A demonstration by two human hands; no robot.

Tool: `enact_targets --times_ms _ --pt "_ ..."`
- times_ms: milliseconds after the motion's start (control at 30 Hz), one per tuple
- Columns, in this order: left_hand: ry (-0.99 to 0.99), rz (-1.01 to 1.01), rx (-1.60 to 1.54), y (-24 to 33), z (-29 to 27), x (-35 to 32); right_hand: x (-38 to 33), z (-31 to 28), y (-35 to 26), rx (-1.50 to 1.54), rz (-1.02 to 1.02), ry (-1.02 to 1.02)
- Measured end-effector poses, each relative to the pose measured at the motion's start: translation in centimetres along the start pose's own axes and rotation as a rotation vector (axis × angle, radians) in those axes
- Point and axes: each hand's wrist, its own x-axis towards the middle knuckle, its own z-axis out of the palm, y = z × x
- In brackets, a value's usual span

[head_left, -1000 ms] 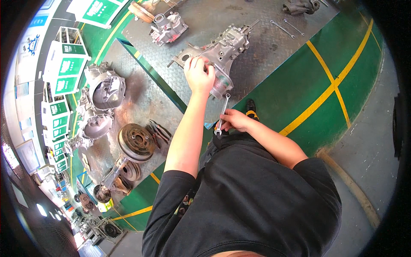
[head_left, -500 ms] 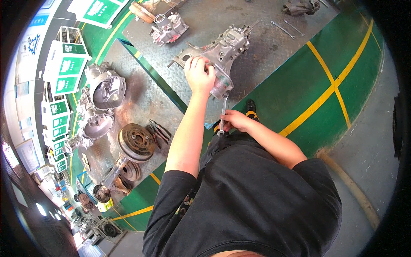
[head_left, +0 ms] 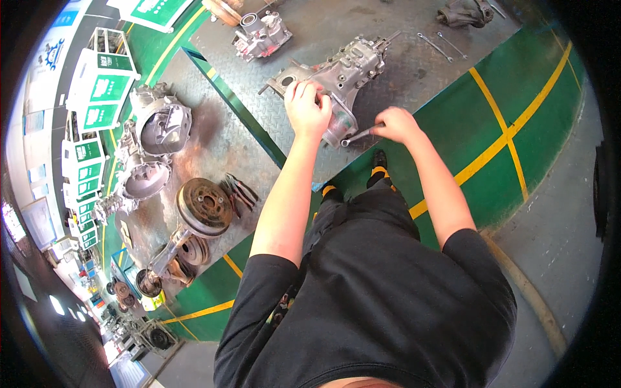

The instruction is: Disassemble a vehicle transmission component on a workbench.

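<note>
A grey metal gearbox (head_left: pixel 349 72) lies on the steel-plate table, its round end toward me. My left hand (head_left: pixel 306 108) rests on top of that end with the fingers curled over the casing; the grip's underside is hidden. In my right hand (head_left: pixel 396 124) is a combination wrench (head_left: pixel 361 135), held by its far end. The wrench's ring end sits at the lower edge of the gearbox's round end, and its shank points right and slightly away from me. Whether the ring is seated on a bolt is too small to tell.
Two more wrenches (head_left: pixel 435 48) lie to the right of the gearbox. A smaller reddish-grey housing (head_left: pixel 262 37) stands behind it. On the left table are open bell housings (head_left: pixel 165 129), a rusty brake drum (head_left: pixel 206 205) and pliers (head_left: pixel 240 193). The table's blue edge (head_left: pixel 401 116) runs along the right.
My right hand has swung the wrench from pointing toward me round to the right and away. The left hand stays on the gearbox. The whole view has shifted slightly.
</note>
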Motion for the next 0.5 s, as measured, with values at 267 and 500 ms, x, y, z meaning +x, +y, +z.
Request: enact_targets --times_ms 267,500 --pt "0.029 0.004 0.014 -0.2 0.4 -0.1 4.2 -0.2 1.2 0.018 -0.430 0.133" --pt "0.068 0.007 0.015 -0.3 0.3 -0.2 -2.7 3.2 1.0 0.388 -0.160 0.388"
